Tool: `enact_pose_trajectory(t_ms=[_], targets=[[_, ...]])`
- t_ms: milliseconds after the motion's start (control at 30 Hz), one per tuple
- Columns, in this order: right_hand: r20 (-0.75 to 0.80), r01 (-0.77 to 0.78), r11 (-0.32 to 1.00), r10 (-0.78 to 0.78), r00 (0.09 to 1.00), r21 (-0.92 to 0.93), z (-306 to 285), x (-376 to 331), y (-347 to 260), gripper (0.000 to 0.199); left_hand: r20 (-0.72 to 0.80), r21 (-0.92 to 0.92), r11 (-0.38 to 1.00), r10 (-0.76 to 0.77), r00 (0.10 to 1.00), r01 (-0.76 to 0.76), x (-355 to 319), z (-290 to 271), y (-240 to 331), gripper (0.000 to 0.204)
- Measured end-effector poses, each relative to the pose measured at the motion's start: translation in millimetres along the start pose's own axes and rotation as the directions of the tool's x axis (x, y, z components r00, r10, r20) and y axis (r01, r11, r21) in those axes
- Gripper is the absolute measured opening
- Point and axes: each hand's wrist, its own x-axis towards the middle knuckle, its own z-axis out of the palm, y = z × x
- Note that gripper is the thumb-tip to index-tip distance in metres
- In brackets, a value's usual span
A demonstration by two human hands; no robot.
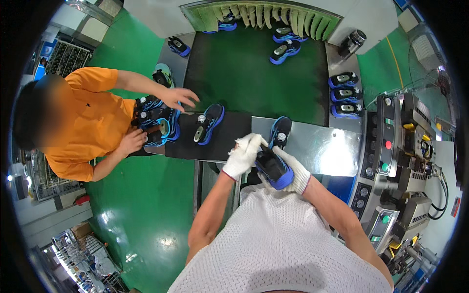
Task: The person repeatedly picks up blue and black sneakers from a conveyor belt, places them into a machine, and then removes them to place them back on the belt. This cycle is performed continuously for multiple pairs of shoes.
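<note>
Here, on the near side of the green belt [234, 63], the right hand [297, 172] grasps one black-and-blue shoe [273, 168]; the left hand [243, 155] has bent fingers at its far end, whether gripping I cannot tell. Around the belt, one shoe lies nearside on steel plate [317, 151], one on black mat [234, 141], three rightward. Leftward, an orange shirt [97, 117] bears an unreadably small mark.

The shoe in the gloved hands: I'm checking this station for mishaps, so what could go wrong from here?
The held shoe might drop if the right hand slips, since it is at the near edge of the metal table. It could also knock the second shoe just beyond it. The co-worker's outstretched hand might bump the third shoe on the black mat.
</note>
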Motion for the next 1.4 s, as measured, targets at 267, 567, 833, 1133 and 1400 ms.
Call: enact_pose_trajectory(t_ms=[267, 567, 833, 1133, 1400], targets=[[0.275, -0.237, 0.971, 0.225, 0.935, 0.013, -41.0, -6.7, -10.1, 0.058, -0.021, 0.217, 0.975, -0.046, 0.999, 0.050, -0.7, 24.5, 5.0, 0.040], [0.434, 0.527, 0.126, -0.426, 0.794, -0.840, -42.3, -95.9, -16.8, 0.067, -0.214, 0.428, 0.899, 0.002, 0.977, 0.092, -49.6, 60.9, 46.0, 0.025], [0.301, 0.206, -0.302, -0.313, 0.901, -0.931, -23.8, -102.6, -23.8, 0.043, -0.348, 0.186, 0.980, -0.006, 0.938, 0.075, -21.0, 13.8, 6.1, 0.033], [-0.279, 0.659, 0.550, -0.833, 0.477, -0.513, -84.2, -100.4, 15.2, 0.025, -0.569, 0.424, 0.748, -0.218, 0.793, 0.511, 31.3, -143.9, -151.4, 0.059], [-0.481, 0.918, 0.258, -0.873, 0.086, -0.302, -108.1, -108.7, 79.4, 0.008, -0.304, 0.373, 0.914, -0.041, 0.952, 0.158, 66.2, -109.8, -18.9, 0.056]])
